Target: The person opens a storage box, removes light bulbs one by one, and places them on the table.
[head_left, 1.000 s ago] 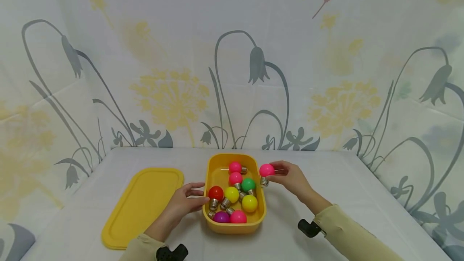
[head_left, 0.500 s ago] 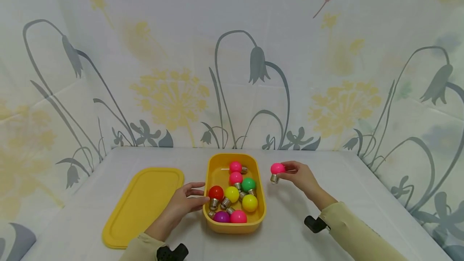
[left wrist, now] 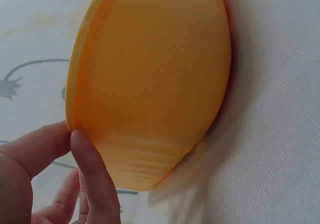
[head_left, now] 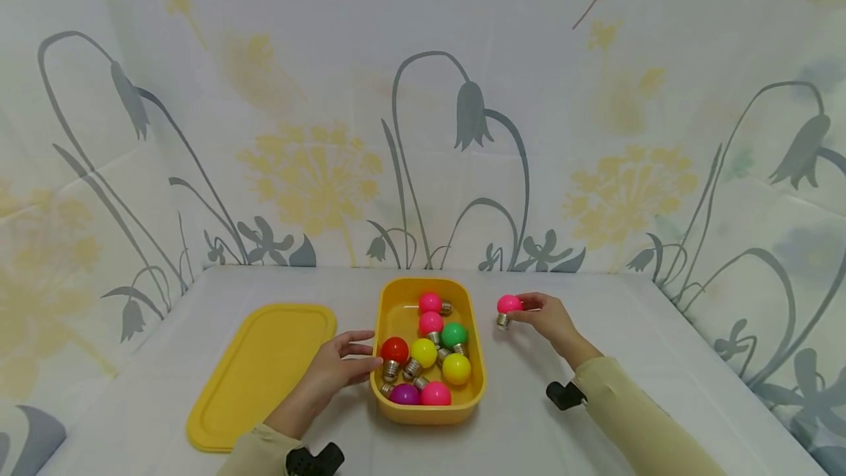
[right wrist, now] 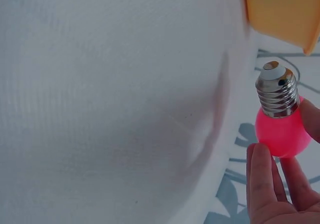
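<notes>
My right hand (head_left: 551, 322) pinches a pink light bulb (head_left: 509, 305) between thumb and fingers, to the right of a yellow plastic container (head_left: 478, 388). In the right wrist view that bulb (right wrist: 282, 134) has its silver screw base up in the picture; in the head view the base points down. My left hand (head_left: 333, 373) holds the container's left rim, thumb at the rim and a finger against the outer wall (left wrist: 150, 74). Inside lie several bulbs: a red bulb (head_left: 394, 350), a green bulb (head_left: 454, 334), a purple bulb (head_left: 405, 394), yellow and pink ones.
A yellow lid (head_left: 264, 373) lies flat on the white-covered table (head_left: 568, 446), left of the container and partly behind the left forearm. A flower-printed cloth (head_left: 423, 189) hangs upright behind the table's far edge.
My right hand has moved right, away from the container's right rim, with the pink bulb, then lowered it slightly in the last half second. The left hand and container stay put.
</notes>
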Demonstrator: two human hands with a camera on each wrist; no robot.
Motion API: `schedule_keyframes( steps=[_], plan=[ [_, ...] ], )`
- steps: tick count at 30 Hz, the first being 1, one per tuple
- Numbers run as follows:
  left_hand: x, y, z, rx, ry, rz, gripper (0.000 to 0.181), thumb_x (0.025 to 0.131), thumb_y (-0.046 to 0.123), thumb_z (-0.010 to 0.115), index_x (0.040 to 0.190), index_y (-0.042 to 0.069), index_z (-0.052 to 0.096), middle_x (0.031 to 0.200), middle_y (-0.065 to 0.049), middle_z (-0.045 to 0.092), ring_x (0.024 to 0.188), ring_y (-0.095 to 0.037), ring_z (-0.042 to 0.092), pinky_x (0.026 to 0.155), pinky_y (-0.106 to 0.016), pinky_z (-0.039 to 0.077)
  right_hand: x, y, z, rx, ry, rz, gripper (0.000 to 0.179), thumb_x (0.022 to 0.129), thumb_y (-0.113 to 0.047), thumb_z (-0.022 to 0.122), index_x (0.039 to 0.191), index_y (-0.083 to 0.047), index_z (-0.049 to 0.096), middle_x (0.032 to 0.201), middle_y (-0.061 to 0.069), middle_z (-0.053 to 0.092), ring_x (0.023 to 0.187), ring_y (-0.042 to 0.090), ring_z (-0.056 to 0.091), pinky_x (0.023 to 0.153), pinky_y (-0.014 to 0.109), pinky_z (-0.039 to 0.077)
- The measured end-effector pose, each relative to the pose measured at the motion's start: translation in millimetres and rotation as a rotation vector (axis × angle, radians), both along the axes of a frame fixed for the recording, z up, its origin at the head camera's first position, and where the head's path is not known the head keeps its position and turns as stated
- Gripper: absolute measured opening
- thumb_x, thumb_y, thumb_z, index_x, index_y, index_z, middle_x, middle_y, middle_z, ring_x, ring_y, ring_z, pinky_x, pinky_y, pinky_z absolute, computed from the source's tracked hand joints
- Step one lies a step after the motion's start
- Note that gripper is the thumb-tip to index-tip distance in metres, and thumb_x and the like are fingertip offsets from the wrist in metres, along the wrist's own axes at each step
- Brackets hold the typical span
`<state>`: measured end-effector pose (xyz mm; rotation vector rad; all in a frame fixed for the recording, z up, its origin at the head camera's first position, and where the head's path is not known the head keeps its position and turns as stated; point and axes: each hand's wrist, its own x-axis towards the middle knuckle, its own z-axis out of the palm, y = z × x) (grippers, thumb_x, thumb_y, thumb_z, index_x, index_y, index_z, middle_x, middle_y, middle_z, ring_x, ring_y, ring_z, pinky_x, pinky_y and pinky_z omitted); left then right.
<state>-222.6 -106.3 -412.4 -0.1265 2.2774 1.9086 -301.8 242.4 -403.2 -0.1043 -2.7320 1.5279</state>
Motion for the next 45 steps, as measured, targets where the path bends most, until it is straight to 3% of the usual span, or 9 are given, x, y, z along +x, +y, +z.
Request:
schedule_keyframes(
  steps=[10, 25, 33, 40, 45],
  plan=[
    [1.6, 0.9, 2.4, 0.019, 0.012, -0.001, 0.052, 0.078, 0.011, 0.076, 0.124, 0.001, 0.055, 0.102, -0.013, 0.059, 0.081, -0.020, 0.060, 0.072, -0.034, 0.055, -5.5, 3, -9.9, 0.003, -0.078, -0.012, 0.049, 0.083, -0.017, 0.068, 0.122, 0.007, 0.052, 0.116, 0.022, 0.055, 0.103, 0.033, 0.049, 0.091, 0.042, 0.045],
    [1.4, 0.9, 1.9, 0.031, 0.017, 0.006, 0.050, 0.078, 0.010, 0.075, 0.123, 0.001, 0.055, 0.101, -0.012, 0.059, 0.081, -0.020, 0.060, 0.072, -0.035, 0.055, -7.9, 2, -13.7, 0.020, -0.104, -0.007, 0.050, 0.084, -0.019, 0.068, 0.122, 0.009, 0.051, 0.109, 0.020, 0.057, 0.087, 0.025, 0.058, 0.085, 0.037, 0.050],
    [1.4, 1.1, 2.0, 0.032, 0.015, -0.001, 0.050, 0.078, 0.009, 0.075, 0.123, 0.000, 0.055, 0.102, -0.012, 0.059, 0.083, -0.020, 0.060, 0.073, -0.035, 0.055, -5.6, 4, -5.7, 0.063, -0.093, 0.020, 0.055, 0.082, -0.025, 0.071, 0.121, 0.009, 0.051, 0.110, 0.022, 0.056, 0.090, 0.028, 0.057, 0.085, 0.037, 0.050],
    [1.9, 0.5, 2.2, 0.020, 0.011, -0.004, 0.052, 0.078, 0.011, 0.075, 0.124, 0.001, 0.054, 0.103, -0.013, 0.059, 0.082, -0.020, 0.060, 0.073, -0.035, 0.055, -8.2, 7, 0.1, 0.147, -0.073, 0.010, 0.052, 0.085, -0.022, 0.068, 0.124, 0.007, 0.052, 0.113, 0.023, 0.057, 0.099, 0.033, 0.053, 0.089, 0.044, 0.047],
    [1.8, 0.7, 1.9, 0.021, 0.010, -0.003, 0.052, 0.078, 0.011, 0.075, 0.124, 0.001, 0.054, 0.103, -0.013, 0.059, 0.082, -0.020, 0.060, 0.073, -0.035, 0.055, -7.8, 8, 9.4, 0.147, -0.035, 0.033, 0.052, 0.085, -0.020, 0.068, 0.125, 0.008, 0.050, 0.114, 0.024, 0.057, 0.101, 0.035, 0.053, 0.089, 0.046, 0.046]
  ],
)
